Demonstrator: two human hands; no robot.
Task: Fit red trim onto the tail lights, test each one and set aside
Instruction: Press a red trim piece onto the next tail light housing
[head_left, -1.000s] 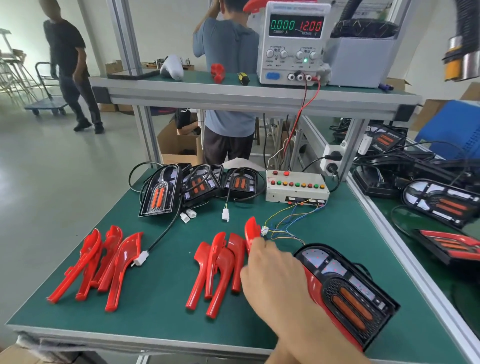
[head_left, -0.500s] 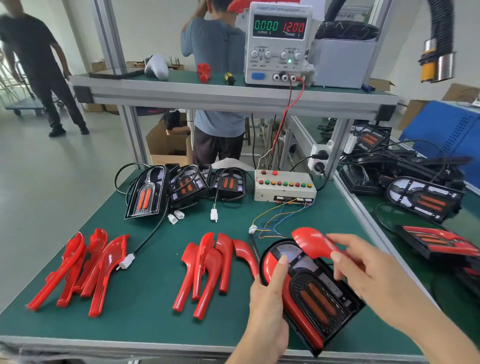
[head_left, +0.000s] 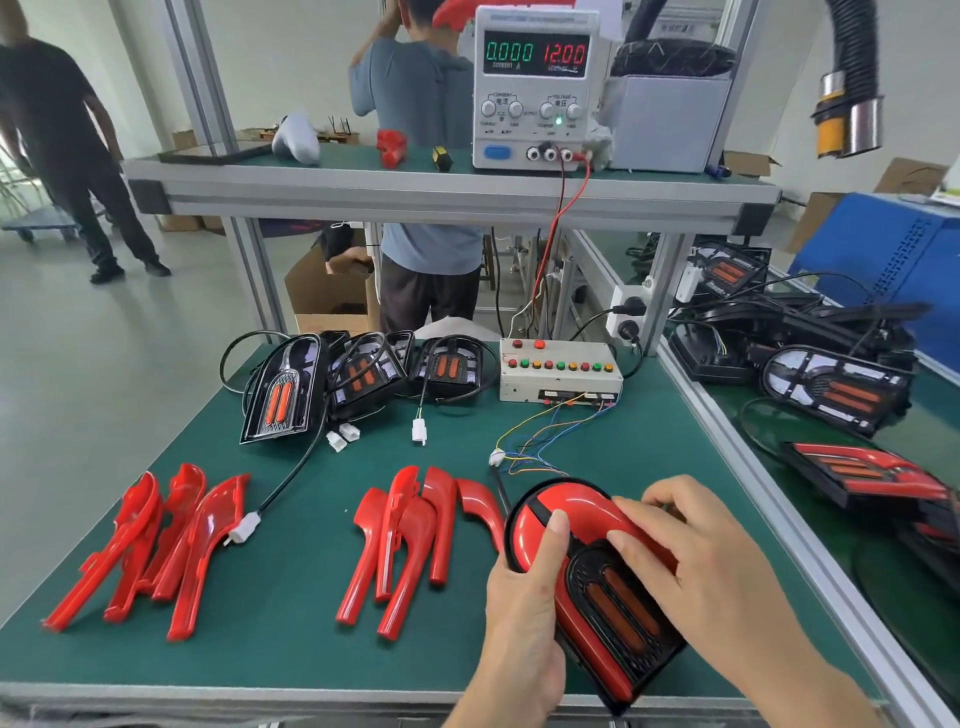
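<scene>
On the shelf at the far side I can read the power supply (head_left: 540, 85): its green display shows 0.000 and its red display 12.00. The small print under the digits and over the knobs is too fine for me to make out. Below it, the test box (head_left: 560, 371) carries a row of red, green and yellow buttons with no legible labels.

My left hand (head_left: 524, 618) grips the tail light (head_left: 613, 613) at the near right of the worktop (head_left: 291, 644), thumb laid over its red left edge. My right hand (head_left: 691, 566) lies on the red trim (head_left: 576, 506) with fingers nearly straight, pressing it down along the light's curved far end. Half a second ago that trim was pinched in the air above the light; it now sits on the housing, and the left thumb has shifted further up the lens.

The light's near corner hangs over the worktop's front edge. Just left of it is a pile of red trims (head_left: 410, 540), one nearly touching the housing, and a second pile (head_left: 150, 545) lies further left, with bare green mat between the two. Loose coloured wires (head_left: 540, 441) run from the test box to a white plug just beyond the light. Bare tail lights (head_left: 358, 382) crowd the far left, and the aluminium rail (head_left: 737, 467) bounds the right side.
</scene>
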